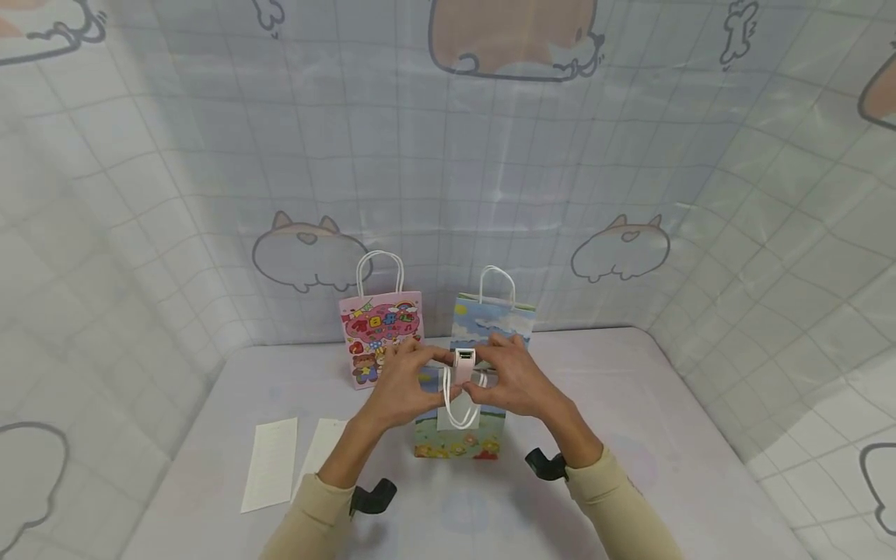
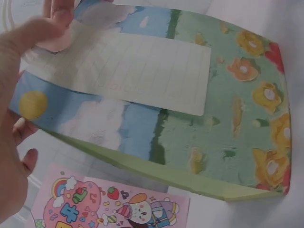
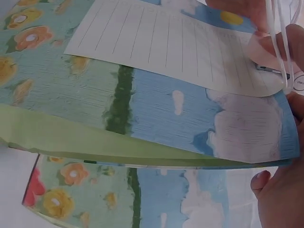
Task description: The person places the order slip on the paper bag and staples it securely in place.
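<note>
A small pink stapler (image 1: 464, 367) stands at the top edge of a paper gift bag (image 1: 459, 445) printed with sky and flowers. Over the bag's front lies a lined white note (image 3: 156, 42), its upper end at the stapler. My left hand (image 1: 404, 383) grips the stapler from the left, thumb below and forefinger above, with other fingers behind the bag. From the other side my right hand (image 1: 516, 379) pinches the stapler too, its fingertips close to the left ones. The white cord handle (image 1: 458, 424) hangs down over the note, and the right wrist view shows the stapler's metal end beside it.
Behind on the left stands a pink cartoon gift bag (image 1: 381, 330); behind on the right, a second sky-print bag (image 1: 490, 315). Two white paper sheets lie at the table's left, one (image 1: 271, 464) partly beside the other (image 1: 323, 443). A patterned curtain (image 1: 448, 171) surrounds the table.
</note>
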